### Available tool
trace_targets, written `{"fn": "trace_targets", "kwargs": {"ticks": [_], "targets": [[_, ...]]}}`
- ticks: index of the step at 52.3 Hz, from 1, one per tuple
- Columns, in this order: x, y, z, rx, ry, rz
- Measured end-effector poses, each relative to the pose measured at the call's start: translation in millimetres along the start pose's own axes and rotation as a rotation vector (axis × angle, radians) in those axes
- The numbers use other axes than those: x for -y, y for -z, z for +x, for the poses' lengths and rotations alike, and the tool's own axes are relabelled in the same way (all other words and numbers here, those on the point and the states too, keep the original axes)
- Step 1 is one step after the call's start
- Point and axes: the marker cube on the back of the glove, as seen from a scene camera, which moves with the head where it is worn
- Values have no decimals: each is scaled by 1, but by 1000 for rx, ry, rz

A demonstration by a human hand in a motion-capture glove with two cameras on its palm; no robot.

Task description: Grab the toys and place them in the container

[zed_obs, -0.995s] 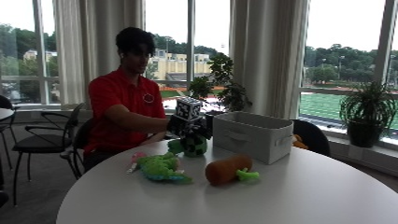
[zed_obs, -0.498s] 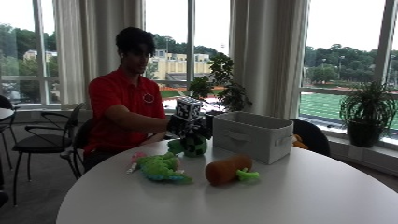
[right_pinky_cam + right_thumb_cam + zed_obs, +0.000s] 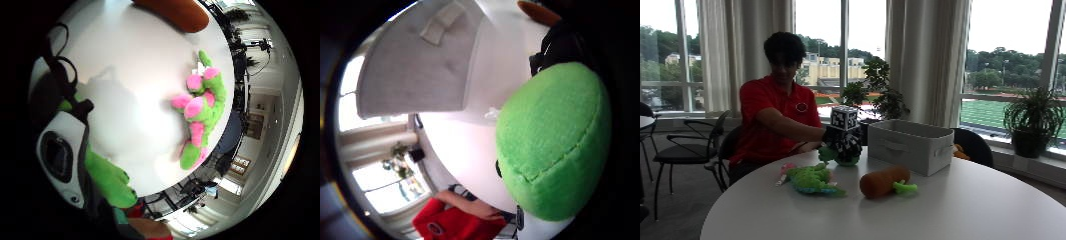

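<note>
Gloved right hand point(image 3: 842, 142) curled around green plush toy point(image 3: 840, 156)

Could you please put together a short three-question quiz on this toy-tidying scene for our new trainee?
1. True or false: the gloved right hand holds a green plush toy.
2. Which toy lies nearest the grey fabric container? A) the green and pink plush toy B) the orange carrot plush toy C) a blue ball
3. Fill in: the toys not in the hand lie on the white round ____.

Key: 1 true: its fingers are curled round it beside the container. 2 B. 3 table.
</note>
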Motion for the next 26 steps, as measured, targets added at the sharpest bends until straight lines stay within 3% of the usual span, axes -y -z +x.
{"fn": "trace_targets", "kwargs": {"ticks": [6, 14, 26], "targets": [[-8, 36, -8, -3, -37, 76], [10, 97, 5, -42, -24, 90], [38, 190, -30, -64, -29, 201]]}}
